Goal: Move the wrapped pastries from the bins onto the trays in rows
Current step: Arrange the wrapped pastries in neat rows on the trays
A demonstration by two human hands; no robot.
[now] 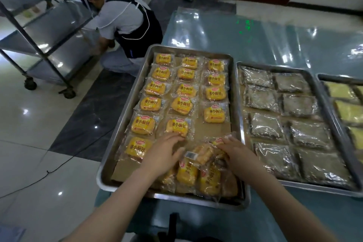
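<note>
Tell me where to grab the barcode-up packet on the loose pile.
Probably pinch the barcode-up packet across its bun-filled middle, coming from above: it lies tilted on top of the pile, uncovered, and its thin film edges would likely slip.

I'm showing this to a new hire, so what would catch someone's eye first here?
Rows of yellow wrapped pastries line the middle tray, with the left hand and right hand over a loose pile at its near end. To its right sits a second tray of dark silvery packets, and a person crouches by a metal cart at upper left.
</note>
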